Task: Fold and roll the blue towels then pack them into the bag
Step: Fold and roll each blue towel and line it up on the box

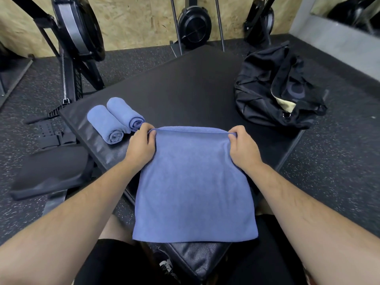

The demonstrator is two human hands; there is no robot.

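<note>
Now left hand (141, 144), right hand (242, 146) pinch one towel (193, 186); two rolls (107, 125); one bag (265, 93).

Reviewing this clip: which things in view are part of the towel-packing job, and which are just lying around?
Part of the job:
- flat blue towel, pinched at its far corners by the left hand and right hand
- rolled towels, side by side
- black bag

Just there:
- black pad beneath them
- gym machines by the wall
</note>
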